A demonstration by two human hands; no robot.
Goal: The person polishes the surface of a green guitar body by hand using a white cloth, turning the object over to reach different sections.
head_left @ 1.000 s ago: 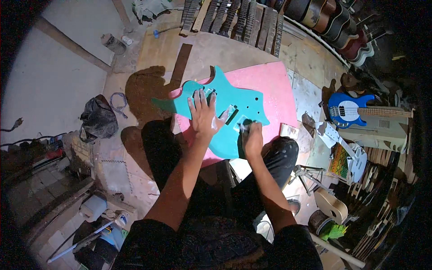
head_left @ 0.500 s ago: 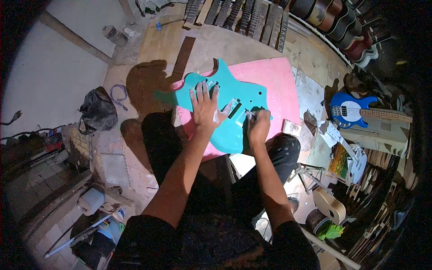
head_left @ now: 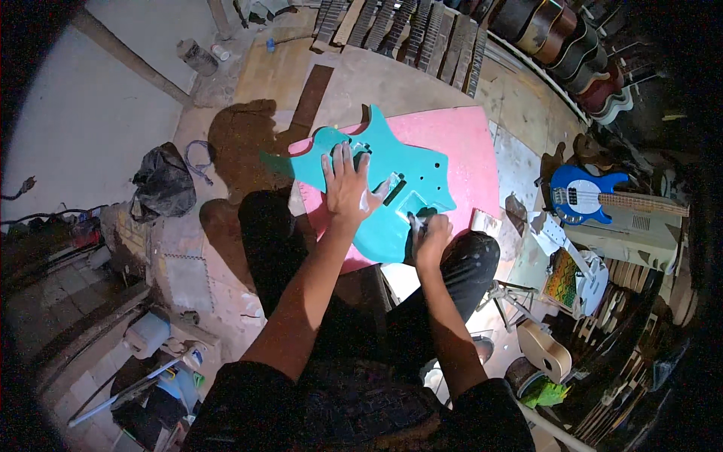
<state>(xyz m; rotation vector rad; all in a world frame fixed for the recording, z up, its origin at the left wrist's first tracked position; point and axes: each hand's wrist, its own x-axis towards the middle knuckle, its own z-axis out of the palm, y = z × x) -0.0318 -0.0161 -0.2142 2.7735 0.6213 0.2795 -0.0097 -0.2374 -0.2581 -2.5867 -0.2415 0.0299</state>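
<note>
A turquoise electric guitar body (head_left: 410, 154) lies on a pink padded sheet (head_left: 473, 143) in front of me. It has dark cavities and small holes, with whitish smears around the cutouts. My left hand (head_left: 348, 187) rests flat on its left part, fingers spread and dusted white, holding nothing. Near the lower right edge of the body, my right hand (head_left: 431, 239) is closed with its fingertips at the surface, beside a white-smeared cavity. What its fingers grip is too small and shadowed to make out.
Fretted guitar necks (head_left: 410, 34) line up at the far edge. A blue bass guitar (head_left: 584, 194) lies to the right, and a small pale guitar body (head_left: 544, 350) sits lower down. On the left are a black plastic bag (head_left: 164, 181) and a coiled cord (head_left: 199, 157).
My right hand has slid toward me along the guitar body, near its lower right edge. My left hand keeps its place on the body. The whole view has shifted slightly.
</note>
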